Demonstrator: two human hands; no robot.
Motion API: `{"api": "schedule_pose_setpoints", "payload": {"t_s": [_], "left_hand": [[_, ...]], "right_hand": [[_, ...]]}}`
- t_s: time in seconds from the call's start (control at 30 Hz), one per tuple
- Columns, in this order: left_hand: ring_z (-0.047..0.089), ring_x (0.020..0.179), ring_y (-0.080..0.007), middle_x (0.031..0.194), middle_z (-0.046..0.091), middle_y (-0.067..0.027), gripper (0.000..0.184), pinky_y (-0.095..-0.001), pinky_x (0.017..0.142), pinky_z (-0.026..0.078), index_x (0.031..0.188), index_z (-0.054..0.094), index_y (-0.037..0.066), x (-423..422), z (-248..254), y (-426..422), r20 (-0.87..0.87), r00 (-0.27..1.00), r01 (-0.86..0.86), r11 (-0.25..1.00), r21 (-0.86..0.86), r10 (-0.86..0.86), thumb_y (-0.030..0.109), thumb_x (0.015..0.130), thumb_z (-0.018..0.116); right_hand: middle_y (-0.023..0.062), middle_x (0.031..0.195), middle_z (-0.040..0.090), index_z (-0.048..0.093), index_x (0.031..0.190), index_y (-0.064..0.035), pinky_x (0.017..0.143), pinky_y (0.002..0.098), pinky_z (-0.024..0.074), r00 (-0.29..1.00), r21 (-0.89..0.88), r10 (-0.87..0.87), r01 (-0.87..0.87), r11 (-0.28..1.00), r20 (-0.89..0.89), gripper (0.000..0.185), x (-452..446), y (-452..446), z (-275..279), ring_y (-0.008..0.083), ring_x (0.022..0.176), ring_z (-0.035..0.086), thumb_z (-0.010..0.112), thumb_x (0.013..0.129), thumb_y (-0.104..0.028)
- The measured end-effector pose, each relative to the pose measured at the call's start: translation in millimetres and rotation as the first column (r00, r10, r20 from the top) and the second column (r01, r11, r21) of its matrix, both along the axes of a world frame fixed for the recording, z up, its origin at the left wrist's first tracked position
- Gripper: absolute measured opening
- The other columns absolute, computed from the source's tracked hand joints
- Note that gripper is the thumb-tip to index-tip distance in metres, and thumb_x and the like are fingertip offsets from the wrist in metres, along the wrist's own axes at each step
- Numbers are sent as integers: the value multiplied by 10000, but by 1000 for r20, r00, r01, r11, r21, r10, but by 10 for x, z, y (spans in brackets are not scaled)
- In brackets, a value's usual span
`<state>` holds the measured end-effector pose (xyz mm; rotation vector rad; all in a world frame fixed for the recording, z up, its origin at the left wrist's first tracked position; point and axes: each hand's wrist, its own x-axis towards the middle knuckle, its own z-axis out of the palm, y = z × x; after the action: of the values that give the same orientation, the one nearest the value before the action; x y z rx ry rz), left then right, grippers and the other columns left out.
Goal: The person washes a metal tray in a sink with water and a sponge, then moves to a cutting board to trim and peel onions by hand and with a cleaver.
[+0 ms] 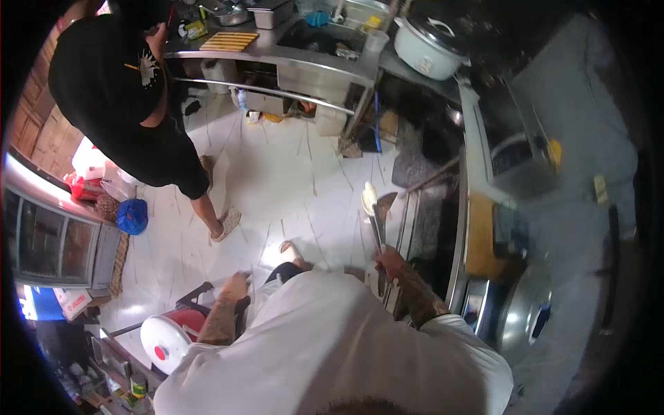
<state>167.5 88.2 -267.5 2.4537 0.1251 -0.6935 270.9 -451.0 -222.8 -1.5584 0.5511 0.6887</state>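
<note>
My right hand (391,261) is closed around a long metal utensil (377,225), which points forward over the floor beside the counter. At its far end is a pale, cream-coloured lump or head (369,197); whether it is food or part of the utensil I cannot tell. My left hand (236,285) hangs low at my left side, apart from the things around it, and its fingers are too blurred to make out. Behind that forearm stands a white round lid with a red knob (160,351).
A person in black (114,83) stands at the front left. Ahead runs a steel counter (277,54) with a slatted wooden board (228,41) and a sink. A large white pot (425,52) stands at the front right. A blue bag (132,216) lies by the glass-fronted cabinet (52,238).
</note>
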Motion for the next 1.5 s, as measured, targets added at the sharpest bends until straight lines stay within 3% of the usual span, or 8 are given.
{"api": "schedule_pose_setpoints", "payload": {"t_s": [0.2,0.43,0.77,1.0,1.13,1.33,1.4,1.5], "left_hand": [[642,1135,-362,1149,686,-235,366,-433,979,511,1197,672,36,883,-196,1293,-19,911,405,887,224,-411,201,885,571],[720,840,-266,949,723,-208,406,-382,738,554,1243,633,-4,2257,97,987,-69,678,-730,658,-184,732,193,892,574],[690,708,-246,905,723,-192,343,-361,609,545,1164,650,-47,2110,138,-312,-494,239,-971,212,-111,836,135,874,627],[664,1110,-311,1175,696,-200,449,-387,952,521,1290,625,39,1803,878,-1672,-151,-250,-966,-234,112,957,256,899,666],[665,1104,-313,1167,698,-199,468,-396,950,523,1278,635,42,1501,460,-2532,-193,-449,-892,-452,28,873,278,877,681],[676,1055,-323,1136,702,-214,478,-399,914,532,1256,651,33,799,-352,-4058,-275,-570,-807,-590,13,774,287,853,695],[678,1046,-327,1147,698,-217,479,-401,916,530,1251,657,40,291,-437,-4305,-244,-612,-782,-622,43,752,287,843,703],[697,968,-305,1040,730,-172,442,-391,863,546,1215,680,59,-189,-110,-4553,-262,-658,-737,-674,36,706,242,814,718]], "right_hand": [[249,939,674,555,1126,-39,783,529,532,887,-816,435,-131,563,157,244,2177,-27,-50,457,934,656,523,909,-145],[249,991,688,639,1111,-39,771,493,523,632,-813,596,97,574,496,310,5974,702,1082,428,949,675,598,804,-41],[131,951,692,681,1071,-85,769,443,545,224,-966,942,123,227,249,339,9927,2014,475,317,885,695,669,882,-366],[217,1332,534,466,1362,-37,954,469,511,-1,-984,985,49,-171,-171,714,10210,1923,330,344,1163,579,738,819,-412],[251,1412,468,289,1492,-152,1091,507,404,399,-983,907,65,-173,-133,932,9533,2249,492,412,1318,458,775,751,-440],[159,1147,667,684,1074,-136,870,495,529,-526,-598,365,387,-701,-768,266,8283,3212,827,354,1049,647,603,875,-292],[148,1080,700,736,1018,-110,831,478,548,-589,-691,424,354,-630,-688,243,7453,3627,491,341,995,677,593,868,-237],[161,1010,702,695,1058,-41,824,433,541,-328,-951,916,-272,144,232,294,5595,4243,-442,334,966,674,651,787,-144]]}}
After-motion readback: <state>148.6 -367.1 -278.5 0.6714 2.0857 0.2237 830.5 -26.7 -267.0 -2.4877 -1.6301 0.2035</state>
